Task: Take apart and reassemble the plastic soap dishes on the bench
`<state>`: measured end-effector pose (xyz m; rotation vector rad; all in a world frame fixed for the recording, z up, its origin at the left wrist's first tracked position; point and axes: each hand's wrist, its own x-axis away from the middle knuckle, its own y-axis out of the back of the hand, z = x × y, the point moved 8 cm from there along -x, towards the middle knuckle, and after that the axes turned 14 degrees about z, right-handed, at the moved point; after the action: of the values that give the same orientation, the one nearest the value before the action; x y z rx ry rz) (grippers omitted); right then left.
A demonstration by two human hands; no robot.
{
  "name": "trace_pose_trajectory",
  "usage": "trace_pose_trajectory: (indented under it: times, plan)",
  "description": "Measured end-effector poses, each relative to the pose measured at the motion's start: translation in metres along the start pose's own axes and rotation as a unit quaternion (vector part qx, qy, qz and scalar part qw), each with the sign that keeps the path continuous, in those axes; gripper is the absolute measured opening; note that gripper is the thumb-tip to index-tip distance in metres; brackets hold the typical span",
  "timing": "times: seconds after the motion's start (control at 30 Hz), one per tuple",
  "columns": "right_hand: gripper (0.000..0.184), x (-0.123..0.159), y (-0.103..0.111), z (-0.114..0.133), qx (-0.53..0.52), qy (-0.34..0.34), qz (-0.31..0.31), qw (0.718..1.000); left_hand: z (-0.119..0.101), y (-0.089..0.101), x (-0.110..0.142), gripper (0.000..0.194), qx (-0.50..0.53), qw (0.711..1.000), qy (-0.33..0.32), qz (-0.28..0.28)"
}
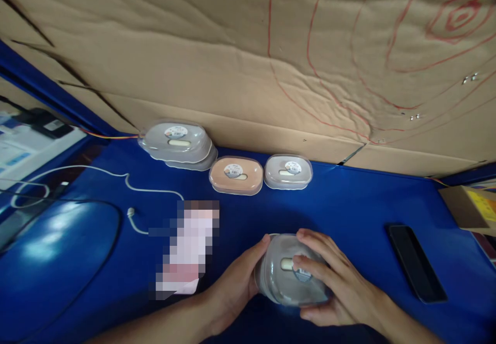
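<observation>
Both hands were on the clear-lidded grey box (281,287), and it sat nearer the person than the peach box (253,176) and off to that box's right. The left hand (236,282) cupped the end on its own side, thumb up along the rim near the far corner; its other fingers were out of sight behind the box, so how they lay could not be told. And the right hand (341,282), that one was spread wide, straddling the other end: one fingertip at the far edge, another down on the lid by the cream oval and the round label, and a digit below against the near side. So the grey box lay between the two palms, gripped from both ends. Over to the peach box, then: a stack of grey boxes (174,150) stood just beside it on the left, a small grey box (277,178) close on its right, and the cardboard wall (232,96) rose behind it. Nearer the person and left of it lay a blurred-out pinkish item (191,246) and a white cable (155,190); well to its right, a dark phone-like slab (416,264), all on the blue table (349,204).
</observation>
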<state>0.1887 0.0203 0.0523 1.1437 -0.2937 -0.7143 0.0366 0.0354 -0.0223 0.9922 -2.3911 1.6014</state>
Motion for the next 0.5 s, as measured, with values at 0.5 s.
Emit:
trace_pose_trajectory:
  times: [0.5]
  plan:
    - [0.081,0.0045,-0.0051,-0.0055,-0.014,-0.002,-0.002,1.0,-0.0019,-0.0005,-0.0008,0.079,-0.046,0.998,-0.041,0.031]
